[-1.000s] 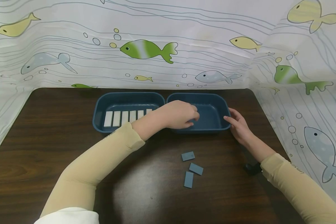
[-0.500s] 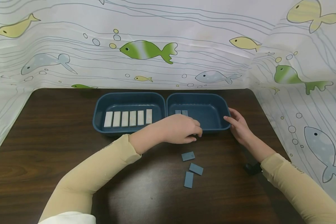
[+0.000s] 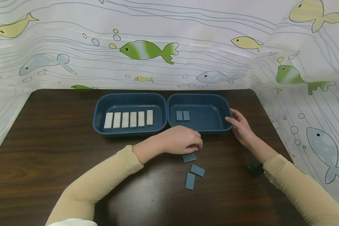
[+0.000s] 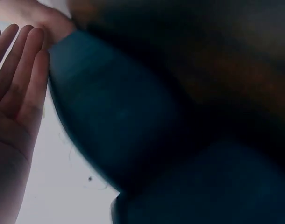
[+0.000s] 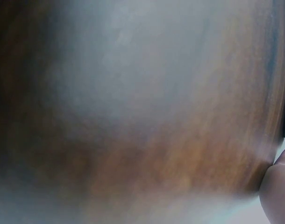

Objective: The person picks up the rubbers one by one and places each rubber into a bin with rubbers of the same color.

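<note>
In the head view my left hand [image 3: 180, 140] hovers just in front of the right blue bin [image 3: 207, 116]. Its fingers look loosely bent over a small grey-blue tile [image 3: 189, 158] on the table, and nothing shows in them. The left wrist view has its fingers [image 4: 28, 74] fairly straight. Closer to me lie a slanted tile [image 3: 197, 170] and an upright one [image 3: 190, 181]. Two more grey-blue tiles [image 3: 182, 115] stand side by side inside that bin. My right hand [image 3: 242, 128] holds the bin's right end, thumb at the rim and fingers along the outer side.
A second blue bin [image 3: 130, 101] adjoins on the left, with several white tiles [image 3: 125, 120] in a row. Both bins stand toward the back of the dark wood table [image 3: 51, 141]. A fish-patterned sheet [image 3: 147, 18] rises behind it. A black object [image 3: 255, 170] sits by my right wrist.
My left hand has come out of the right bin and moved toward me, over the nearest loose tile. Two tiles in that bin are now uncovered. My right hand stays put.
</note>
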Available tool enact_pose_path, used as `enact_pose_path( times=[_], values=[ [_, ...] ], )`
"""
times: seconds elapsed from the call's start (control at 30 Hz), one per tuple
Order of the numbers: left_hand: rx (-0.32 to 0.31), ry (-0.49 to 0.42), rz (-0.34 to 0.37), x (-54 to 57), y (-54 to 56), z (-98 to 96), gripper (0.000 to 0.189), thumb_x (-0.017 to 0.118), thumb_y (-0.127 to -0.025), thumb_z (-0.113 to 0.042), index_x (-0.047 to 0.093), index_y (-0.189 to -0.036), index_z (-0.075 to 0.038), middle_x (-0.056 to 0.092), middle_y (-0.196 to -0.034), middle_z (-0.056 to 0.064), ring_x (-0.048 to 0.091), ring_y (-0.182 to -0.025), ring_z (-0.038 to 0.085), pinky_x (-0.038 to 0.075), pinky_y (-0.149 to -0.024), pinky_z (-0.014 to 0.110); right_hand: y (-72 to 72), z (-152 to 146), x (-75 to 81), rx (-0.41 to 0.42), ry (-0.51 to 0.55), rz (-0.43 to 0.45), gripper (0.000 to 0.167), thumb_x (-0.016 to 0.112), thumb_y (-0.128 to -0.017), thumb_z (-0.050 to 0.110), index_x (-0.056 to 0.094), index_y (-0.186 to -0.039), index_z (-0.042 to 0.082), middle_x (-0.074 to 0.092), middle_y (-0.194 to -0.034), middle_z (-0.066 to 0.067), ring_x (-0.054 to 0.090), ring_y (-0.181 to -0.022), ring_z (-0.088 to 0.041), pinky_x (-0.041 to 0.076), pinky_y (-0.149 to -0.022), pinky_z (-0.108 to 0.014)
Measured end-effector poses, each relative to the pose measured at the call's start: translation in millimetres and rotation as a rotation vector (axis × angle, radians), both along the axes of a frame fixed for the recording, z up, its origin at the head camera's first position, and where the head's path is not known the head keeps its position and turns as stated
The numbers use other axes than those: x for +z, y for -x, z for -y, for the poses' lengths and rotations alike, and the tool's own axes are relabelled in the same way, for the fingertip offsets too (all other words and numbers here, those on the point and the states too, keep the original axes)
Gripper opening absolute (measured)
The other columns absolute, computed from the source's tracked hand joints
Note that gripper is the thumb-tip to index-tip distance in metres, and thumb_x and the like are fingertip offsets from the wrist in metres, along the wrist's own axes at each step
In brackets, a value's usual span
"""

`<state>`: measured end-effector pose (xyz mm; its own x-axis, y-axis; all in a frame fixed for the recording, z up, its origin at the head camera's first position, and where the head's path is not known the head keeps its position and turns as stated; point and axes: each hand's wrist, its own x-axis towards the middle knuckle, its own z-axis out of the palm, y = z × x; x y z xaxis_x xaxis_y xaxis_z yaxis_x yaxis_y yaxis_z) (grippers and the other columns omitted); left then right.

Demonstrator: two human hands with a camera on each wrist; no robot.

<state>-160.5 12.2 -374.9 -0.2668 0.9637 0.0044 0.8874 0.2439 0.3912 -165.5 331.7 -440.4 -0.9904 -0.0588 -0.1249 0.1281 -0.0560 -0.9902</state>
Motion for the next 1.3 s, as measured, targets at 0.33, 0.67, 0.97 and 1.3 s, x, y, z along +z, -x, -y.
enact_pose_path(
  times=[0.33,0.67,0.97,1.3],
  values=[
    [-0.010,0.052,0.037,-17.7,-7.0,-1.6,0.019,0.065,-0.107,-0.018,0.076,-0.123,-0.018,0.074,-0.124,-0.004,0.070,-0.108,0.011,0.057,-0.095,0.028,-0.3,0.5,0.6,-0.009,-0.005,0.016,0.028,0.055,-0.109,0.007,0.052,-0.135,0.017,0.056,-0.125,0.004,0.064,-0.104,-0.004,0.055,-0.089,-0.014],
    [0.030,0.098,0.073,-28.5,-3.5,-0.3,0.019,0.067,-0.106,-0.020,0.076,-0.122,-0.018,0.074,-0.122,-0.002,0.070,-0.104,0.010,0.057,-0.093,0.027,-1.1,1.0,0.6,-0.019,-0.023,0.022,0.027,0.056,-0.109,0.009,0.053,-0.134,0.018,0.056,-0.124,0.005,0.063,-0.105,-0.004,0.055,-0.090,-0.014],
    [0.034,0.107,0.147,-35.5,4.5,-4.3,0.018,0.072,-0.103,-0.017,0.076,-0.121,-0.016,0.074,-0.119,-0.001,0.068,-0.102,0.010,0.055,-0.091,0.024,-1.0,2.3,0.6,-0.022,0.003,0.015,0.028,0.055,-0.109,0.007,0.052,-0.134,0.016,0.057,-0.124,0.004,0.065,-0.102,-0.003,0.055,-0.088,-0.014],
    [0.041,0.128,0.174,-36.8,6.2,-5.2,0.024,0.079,-0.098,-0.020,0.076,-0.121,-0.018,0.071,-0.118,-0.003,0.065,-0.102,0.009,0.053,-0.090,0.022,-1.9,3.2,3.0,-0.029,0.005,0.022,0.029,0.055,-0.109,0.006,0.051,-0.136,0.015,0.057,-0.125,0.004,0.065,-0.103,-0.003,0.055,-0.089,-0.014]
  ],
)
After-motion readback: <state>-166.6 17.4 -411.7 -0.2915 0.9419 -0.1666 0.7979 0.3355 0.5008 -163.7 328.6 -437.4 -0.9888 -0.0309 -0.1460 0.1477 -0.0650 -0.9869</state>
